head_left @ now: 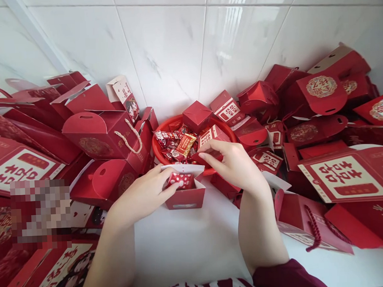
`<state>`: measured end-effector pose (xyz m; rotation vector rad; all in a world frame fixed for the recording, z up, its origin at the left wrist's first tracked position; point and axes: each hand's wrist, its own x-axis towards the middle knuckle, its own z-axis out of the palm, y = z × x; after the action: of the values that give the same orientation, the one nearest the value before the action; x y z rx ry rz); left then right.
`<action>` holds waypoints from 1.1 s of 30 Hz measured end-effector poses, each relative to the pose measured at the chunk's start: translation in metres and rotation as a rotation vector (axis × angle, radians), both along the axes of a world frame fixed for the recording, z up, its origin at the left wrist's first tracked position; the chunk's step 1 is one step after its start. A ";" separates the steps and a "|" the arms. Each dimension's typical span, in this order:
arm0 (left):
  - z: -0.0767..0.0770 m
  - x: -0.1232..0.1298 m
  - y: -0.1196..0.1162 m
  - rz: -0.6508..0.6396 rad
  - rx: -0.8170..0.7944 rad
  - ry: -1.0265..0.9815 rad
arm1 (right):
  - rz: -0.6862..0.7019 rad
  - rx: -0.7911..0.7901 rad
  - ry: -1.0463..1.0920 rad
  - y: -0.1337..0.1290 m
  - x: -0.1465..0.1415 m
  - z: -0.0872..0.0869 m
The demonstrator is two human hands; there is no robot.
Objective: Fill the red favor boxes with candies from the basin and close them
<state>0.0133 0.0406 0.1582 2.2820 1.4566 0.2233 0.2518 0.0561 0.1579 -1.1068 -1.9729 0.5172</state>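
Note:
A small red gift box (186, 198) stands on the white table with its top flaps raised, and a red packet with white dots (181, 180) sits inside. My left hand (149, 189) grips the box from its left side, thumb at the opening and fingers by the rear flap. Just behind the box, my right hand (232, 160) hovers over the front right of a red basin (156, 151). Its thumb and index finger are pinched; what is between them, if anything, is hidden. Wrapped candies (170, 138) fill the basin, among them a gold-wrapped candy (185, 144).
Two closed red boxes rest on the basin, one a plain red box (197, 115). Red gift boxes crowd both sides, including a box with a rope handle (99, 135) and a tasselled box (304, 219). Behind rises a white tiled wall (165, 56). Bare white tabletop (183, 245) shows in front.

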 end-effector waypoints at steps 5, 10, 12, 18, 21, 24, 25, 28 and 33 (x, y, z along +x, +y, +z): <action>-0.002 0.006 0.006 0.066 0.081 0.127 | 0.102 -0.045 -0.001 -0.004 -0.002 0.004; 0.005 0.003 0.001 -0.052 0.070 0.087 | 0.015 -0.072 -0.081 0.003 -0.004 -0.003; 0.010 0.000 -0.005 -0.147 -0.029 0.102 | -0.088 -0.105 -0.150 0.013 -0.004 -0.011; 0.020 -0.002 -0.019 -0.212 -0.135 0.145 | -0.104 -0.398 -0.481 0.053 -0.017 -0.043; 0.022 0.000 -0.019 -0.182 -0.146 0.145 | -0.029 -0.527 -0.583 0.073 -0.031 -0.061; 0.020 0.001 -0.014 -0.167 -0.149 0.135 | -0.028 -0.623 -0.663 0.091 -0.041 -0.078; 0.019 0.000 -0.012 -0.172 -0.146 0.132 | -0.036 -0.642 -0.679 0.097 -0.043 -0.083; 0.017 -0.001 -0.007 -0.190 -0.144 0.127 | -0.052 -0.664 -0.700 0.108 -0.045 -0.091; 0.014 -0.003 -0.004 -0.190 -0.169 0.097 | -0.079 -0.682 -0.740 0.109 -0.048 -0.092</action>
<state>0.0101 0.0370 0.1719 2.3000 1.2423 -0.0652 0.2039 0.1650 0.0662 -2.0132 -2.4232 0.8615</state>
